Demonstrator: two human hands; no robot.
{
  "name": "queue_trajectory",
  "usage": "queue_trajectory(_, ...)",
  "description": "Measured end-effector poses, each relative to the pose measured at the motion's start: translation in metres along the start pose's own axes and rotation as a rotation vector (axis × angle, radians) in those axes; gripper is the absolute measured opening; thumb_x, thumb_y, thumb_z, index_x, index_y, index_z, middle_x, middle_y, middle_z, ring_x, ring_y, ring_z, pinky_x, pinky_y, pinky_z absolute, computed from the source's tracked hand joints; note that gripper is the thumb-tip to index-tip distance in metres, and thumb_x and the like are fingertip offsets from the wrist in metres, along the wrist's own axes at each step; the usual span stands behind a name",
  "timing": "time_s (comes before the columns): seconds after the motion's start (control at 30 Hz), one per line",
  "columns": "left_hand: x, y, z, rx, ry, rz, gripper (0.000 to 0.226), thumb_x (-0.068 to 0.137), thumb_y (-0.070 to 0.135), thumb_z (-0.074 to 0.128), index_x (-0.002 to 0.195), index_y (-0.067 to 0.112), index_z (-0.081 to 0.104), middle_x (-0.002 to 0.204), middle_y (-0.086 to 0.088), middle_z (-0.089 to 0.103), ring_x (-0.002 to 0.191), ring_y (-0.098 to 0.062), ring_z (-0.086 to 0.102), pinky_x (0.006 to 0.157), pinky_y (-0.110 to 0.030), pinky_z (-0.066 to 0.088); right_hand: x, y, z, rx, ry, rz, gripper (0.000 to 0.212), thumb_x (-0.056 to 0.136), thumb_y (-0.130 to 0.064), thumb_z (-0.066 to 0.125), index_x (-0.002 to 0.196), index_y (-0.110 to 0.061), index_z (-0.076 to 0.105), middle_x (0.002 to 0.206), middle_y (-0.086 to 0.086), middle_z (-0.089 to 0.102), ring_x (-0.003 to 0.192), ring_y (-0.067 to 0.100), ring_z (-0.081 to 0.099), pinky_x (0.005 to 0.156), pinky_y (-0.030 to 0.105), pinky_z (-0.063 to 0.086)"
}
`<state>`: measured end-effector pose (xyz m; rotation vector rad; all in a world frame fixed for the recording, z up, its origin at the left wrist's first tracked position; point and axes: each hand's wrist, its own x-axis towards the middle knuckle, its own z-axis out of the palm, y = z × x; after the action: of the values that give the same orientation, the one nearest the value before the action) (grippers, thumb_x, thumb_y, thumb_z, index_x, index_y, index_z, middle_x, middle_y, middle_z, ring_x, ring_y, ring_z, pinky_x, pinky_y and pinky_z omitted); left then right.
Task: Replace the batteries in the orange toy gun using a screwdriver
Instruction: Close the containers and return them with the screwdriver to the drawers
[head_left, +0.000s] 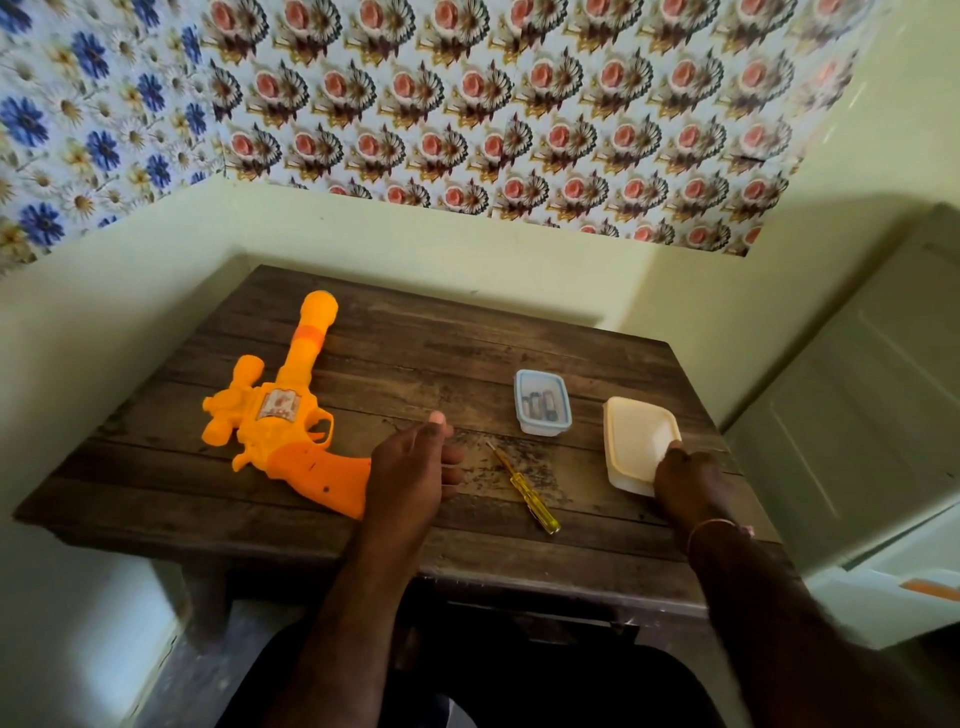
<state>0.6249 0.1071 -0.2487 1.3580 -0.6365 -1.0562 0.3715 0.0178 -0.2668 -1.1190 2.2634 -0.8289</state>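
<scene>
While resting on the tabletop (405, 364): two grips at work.
Left hand (410, 470) loosely spread, touching orange toy gun (291, 415) handle at 9 o'clock; right hand (688, 480) pinching cream container (636, 441) at 3 o'clock.

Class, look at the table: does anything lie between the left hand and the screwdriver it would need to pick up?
Nothing visible does. The left hand hovers beside the toy gun's grip, and only bare table separates it from the screwdriver.

free: bare table (415, 358) between gun (291, 415) and clear box (542, 401) | obstacles: screwdriver (523, 488) centre-front, cream box (640, 441) right | walls close behind and left
</scene>
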Motion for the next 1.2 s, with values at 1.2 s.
queue_trajectory(1.2, -0.005, -0.002, 0.003, 0.191, 0.008, 0.076, 0.027, 0.097, 0.032, 0.055, 0.079, 0.016, 0.066, 0.073, -0.007, 0.069, 0.066, -0.017, 0.063, 0.063, -0.035, 0.052, -0.021, -0.017, -0.015, -0.171, 0.238, -0.407, 0.046, 0.092, -0.048, 0.05, 0.113, -0.008, 0.055, 0.108, 0.017, 0.062, 0.083, 0.031, 0.056, 0.067, 0.032, 0.041)
